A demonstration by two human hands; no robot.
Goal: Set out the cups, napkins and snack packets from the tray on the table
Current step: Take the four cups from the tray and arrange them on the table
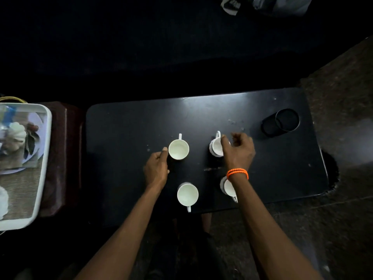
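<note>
Several white cups stand on the black table [125, 126]. My left hand [156, 167] is curled against the left side of the far-left cup [178, 149], with the thumb touching its wall. My right hand [239, 151], with an orange band at the wrist, grips the far-right cup [216, 147], the thumb lying over its rim. Two more cups stand nearer me: one at the near left [187, 194] and one at the near right [228, 187], which my right wrist partly hides. The white tray [45, 158] at the far left holds white napkins [17, 133] and blurred packets.
A black round holder [282, 123] lies on the table's far right. The tray rests on a dark red stand [60, 158] left of the table. Dark floor surrounds the table, and a rough mat runs along the right.
</note>
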